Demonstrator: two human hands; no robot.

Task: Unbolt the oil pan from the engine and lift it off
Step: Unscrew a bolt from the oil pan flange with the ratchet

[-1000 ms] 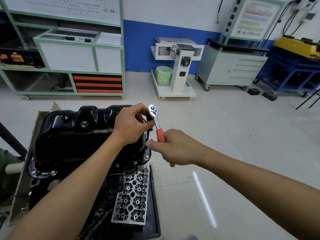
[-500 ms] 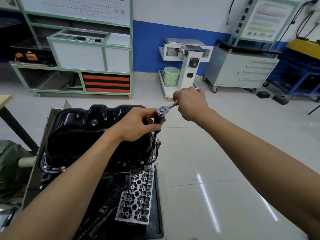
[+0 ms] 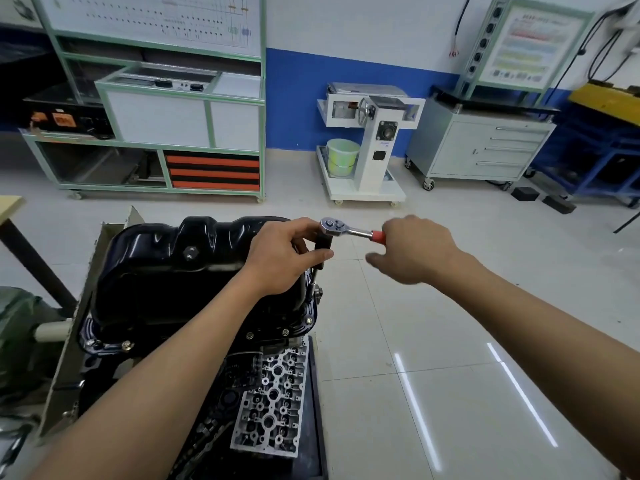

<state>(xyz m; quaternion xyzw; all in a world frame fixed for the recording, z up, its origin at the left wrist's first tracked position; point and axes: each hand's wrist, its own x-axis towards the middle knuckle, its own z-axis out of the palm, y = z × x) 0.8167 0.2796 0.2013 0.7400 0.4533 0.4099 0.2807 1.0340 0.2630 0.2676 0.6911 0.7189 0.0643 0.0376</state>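
1. Red-gripped chrome ratchet wrench point(image 3: 349, 231): the right hand point(image 3: 417, 252) is on its grip, but blur hides whether the fingers close round it.
2. The left hand point(image 3: 282, 259) is clamped on the black extension bar point(image 3: 323, 242) under the ratchet head, steadying it over a flange bolt point(image 3: 316, 291) at the pan's right edge.
3. The glossy black pressed-steel oil pan point(image 3: 166, 278) sits near left, upturned on the engine point(image 3: 242, 370), with more bolts along its near flange.
4. Judged: stiff, moderately heavy, probably oily and slick, perhaps held by sealant. Grip the flange at both ends, not the smooth walls.
5. The far display board point(image 3: 519, 43) carries print too blurred to read; no brand is legible.
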